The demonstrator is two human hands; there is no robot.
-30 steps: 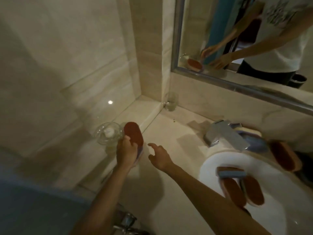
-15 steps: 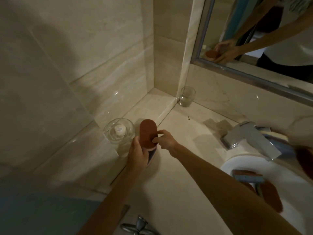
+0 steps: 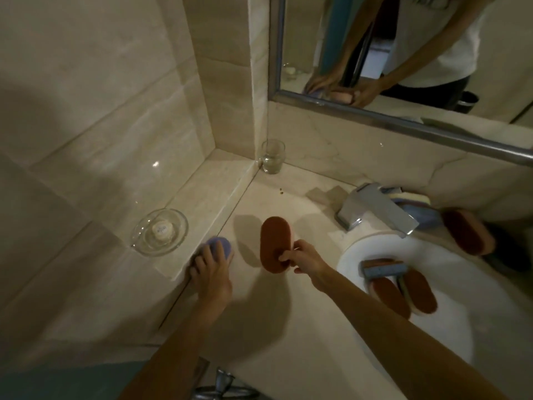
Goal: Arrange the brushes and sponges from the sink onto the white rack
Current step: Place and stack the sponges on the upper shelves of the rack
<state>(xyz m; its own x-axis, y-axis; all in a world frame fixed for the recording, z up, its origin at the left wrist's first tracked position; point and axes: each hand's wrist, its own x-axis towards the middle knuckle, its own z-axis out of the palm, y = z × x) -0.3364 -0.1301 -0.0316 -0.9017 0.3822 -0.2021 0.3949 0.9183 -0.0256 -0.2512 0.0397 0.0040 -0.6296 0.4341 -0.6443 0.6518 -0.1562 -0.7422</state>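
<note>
My right hand [image 3: 302, 259] pinches the near end of an oval brown-faced sponge [image 3: 274, 241] and holds it above the counter. My left hand [image 3: 210, 269] lies over a purple sponge [image 3: 219, 245] at the edge of the raised marble ledge, fingers curved on it. In the white sink [image 3: 450, 264] lie two more brown oval sponges [image 3: 403, 293] under a blue-grey block sponge [image 3: 385, 268]. Behind the tap another brown sponge [image 3: 467, 235] leans beside a stack of purple and pale sponges [image 3: 415, 206]. No white rack is in view.
A glass dish with a small white round [image 3: 160, 230] sits on the ledge left of my left hand. A drinking glass [image 3: 272, 155] stands in the corner. The chrome tap [image 3: 375, 209] overhangs the sink; a mirror [image 3: 403, 53] hangs above.
The brown sponge passed from my left hand to my right and moved right, away from the ledge. My left hand now rests on the purple sponge that was under it.
</note>
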